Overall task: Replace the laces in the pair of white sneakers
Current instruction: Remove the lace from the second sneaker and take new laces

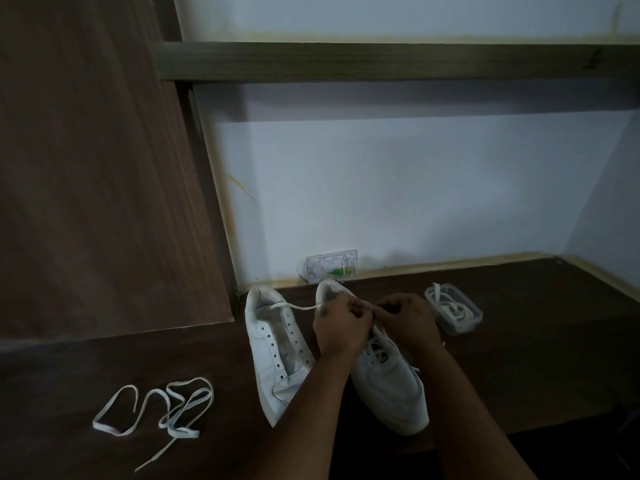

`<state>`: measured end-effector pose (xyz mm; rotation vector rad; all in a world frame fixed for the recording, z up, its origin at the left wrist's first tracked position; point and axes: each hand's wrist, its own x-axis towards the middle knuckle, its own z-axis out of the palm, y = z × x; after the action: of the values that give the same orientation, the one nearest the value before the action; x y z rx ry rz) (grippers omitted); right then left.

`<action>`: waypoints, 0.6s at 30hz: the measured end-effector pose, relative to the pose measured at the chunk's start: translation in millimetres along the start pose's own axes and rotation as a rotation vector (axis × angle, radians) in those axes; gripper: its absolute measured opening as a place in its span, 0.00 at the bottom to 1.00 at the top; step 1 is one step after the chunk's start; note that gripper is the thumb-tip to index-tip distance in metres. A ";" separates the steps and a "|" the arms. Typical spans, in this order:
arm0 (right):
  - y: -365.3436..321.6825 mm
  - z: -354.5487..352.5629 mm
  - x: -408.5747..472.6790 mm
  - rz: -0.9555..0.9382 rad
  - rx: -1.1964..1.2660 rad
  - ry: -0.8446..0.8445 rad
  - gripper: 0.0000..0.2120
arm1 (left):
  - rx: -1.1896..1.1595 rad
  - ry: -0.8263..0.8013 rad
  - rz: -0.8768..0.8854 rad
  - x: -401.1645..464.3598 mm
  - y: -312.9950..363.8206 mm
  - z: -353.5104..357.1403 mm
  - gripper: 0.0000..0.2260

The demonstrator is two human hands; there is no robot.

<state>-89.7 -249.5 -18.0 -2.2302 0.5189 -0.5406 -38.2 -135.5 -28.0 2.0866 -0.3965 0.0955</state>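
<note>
On dark wooden desk, near to far: loose lace [156, 410] lying limp; left hand [341, 325] and right hand [405, 320] pinching soft, floppy lace at right sneaker [388, 372], best gripped near stiff tip; unlaced left sneaker [273, 344]; spare laces in plastic tub [453, 313].

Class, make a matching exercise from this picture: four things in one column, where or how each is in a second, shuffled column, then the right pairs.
Things:
1. left sneaker
2. right sneaker
3. loose lace
4. plastic box

States:
A. holds a coiled lace
B. lies on the desk, far left
C. eyelets empty
D. both hands work at its lace

Pairs: 1-C, 2-D, 3-B, 4-A
</note>
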 end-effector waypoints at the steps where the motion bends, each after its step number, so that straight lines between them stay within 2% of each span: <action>1: -0.5 -0.4 -0.3 0.008 0.008 0.013 0.06 | 0.071 0.028 0.065 -1.5 -1.7 2.4 0.06; 3: -1.1 1.3 -0.3 -0.001 -0.030 0.032 0.07 | 0.192 0.039 0.149 -2.9 -4.2 6.5 0.09; 7: -5.3 7.4 -0.1 0.025 -0.090 0.018 0.11 | 0.286 -0.036 0.116 -0.2 -6.1 8.5 0.12; 10: -5.6 8.2 -2.0 0.139 0.103 -0.031 0.11 | 0.060 -0.143 -0.084 4.7 3.6 -1.8 0.11; 12: -6.2 8.2 -3.2 0.210 0.223 -0.042 0.09 | -0.303 -0.257 -0.281 6.9 12.0 -16.4 0.08; 14: -7.0 8.1 -3.7 0.248 0.265 -0.053 0.08 | -0.603 -0.291 -0.454 8.0 17.2 -28.8 0.08; 16: -9.5 7.5 -4.4 0.263 0.272 -0.063 0.07 | -0.617 -0.261 -0.477 8.0 17.2 -32.1 0.09; 18: -11.0 6.8 -5.2 0.260 0.259 -0.061 0.05 | -0.599 -0.159 -0.433 5.3 16.8 -29.3 0.10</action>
<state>-88.3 -235.9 -15.0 -1.8927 0.6563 -0.3792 -35.9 -119.9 2.3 1.5430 -0.0430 -0.4029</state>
